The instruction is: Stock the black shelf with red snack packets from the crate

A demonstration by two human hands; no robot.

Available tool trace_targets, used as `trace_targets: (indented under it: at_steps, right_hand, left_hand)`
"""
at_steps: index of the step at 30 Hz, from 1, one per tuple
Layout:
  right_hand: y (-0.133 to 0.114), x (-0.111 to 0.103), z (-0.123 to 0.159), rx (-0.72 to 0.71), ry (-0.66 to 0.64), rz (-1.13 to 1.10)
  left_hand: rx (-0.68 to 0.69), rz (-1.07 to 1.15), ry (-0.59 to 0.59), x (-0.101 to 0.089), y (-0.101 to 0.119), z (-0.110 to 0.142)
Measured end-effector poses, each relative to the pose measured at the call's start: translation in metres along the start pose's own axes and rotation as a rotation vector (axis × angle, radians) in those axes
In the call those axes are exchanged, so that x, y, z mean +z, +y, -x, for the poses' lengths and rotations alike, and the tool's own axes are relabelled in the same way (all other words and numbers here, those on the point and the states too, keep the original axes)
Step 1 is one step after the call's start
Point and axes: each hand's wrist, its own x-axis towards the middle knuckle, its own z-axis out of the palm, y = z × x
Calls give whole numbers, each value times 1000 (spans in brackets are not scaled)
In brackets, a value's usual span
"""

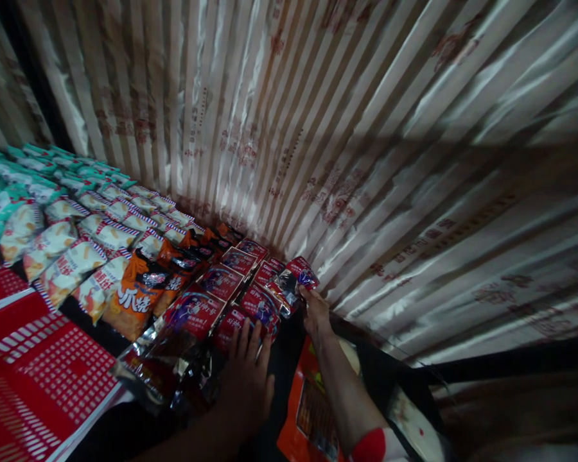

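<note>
My right hand reaches to the back and grips a shiny red and purple snack packet by its near corner. That packet is at the right end of the rows, close to the corrugated wall. With fingers stretched out, my left hand rests on the front red snack packet. Several more red packets lie in two rows behind and beside it. Left of my left hand, dark glossy packets lie in a loose heap at the front edge.
Orange bags, white snack bags and green bags stand in rows to the left. A red plastic basket is at lower left. An orange packet and a pale packet lie at lower right. Corrugated sheeting rises behind.
</note>
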Motion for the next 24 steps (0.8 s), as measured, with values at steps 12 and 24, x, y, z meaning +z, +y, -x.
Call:
trace_targets:
  at_steps: [12,24]
  right_hand:
    - [1,12,4,-4,-137,151]
    - [-10,10,17,103,-363,385]
  left_hand:
    - [14,27,27,2,-2,-1]
    - [-3,69,28,-2,0,-3]
